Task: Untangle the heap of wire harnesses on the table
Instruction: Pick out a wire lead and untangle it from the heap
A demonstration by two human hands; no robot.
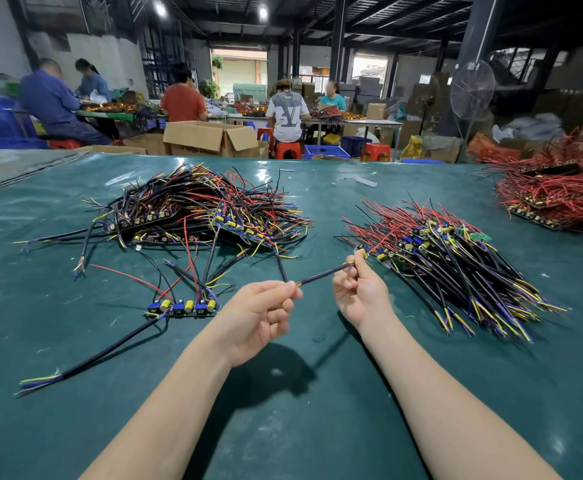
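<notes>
heap (193, 209): a tangled mound of black, red, yellow and blue wires with small boards among them. it lies on the table (318, 403), left of centre and toward the far side. loose ends stray out all round.

cable (324, 272): one black sheathed length, held clear of the table between both hands. it is in front of the heap and slopes up from left to right. a yellow part sits at its right end.

left hand (262, 317): fingers curled, thumb and fingertips pinching the lower end of the cable. a second black wire (280, 266) runs from the heap's near edge down to these fingertips. whether it is gripped too cannot be told.

right hand (361, 289): fingers curled, pinching the upper end of the cable just below the yellow part.

strip (181, 308): three small boards in a row, with blue and yellow parts, flat on the table just left of the left hand. red and black wires lead from it toward the heap. a long black lead (103, 355) runs from it to the near left.

pile (449, 261): harnesses laid roughly parallel, right of the right hand, with red ends far and black leads near.

red pile (560, 199): at the far right edge, mostly red wire.

beyond the table: people (286, 112) seated at benches, an open box (210, 136) and a fan (472, 90).
</notes>
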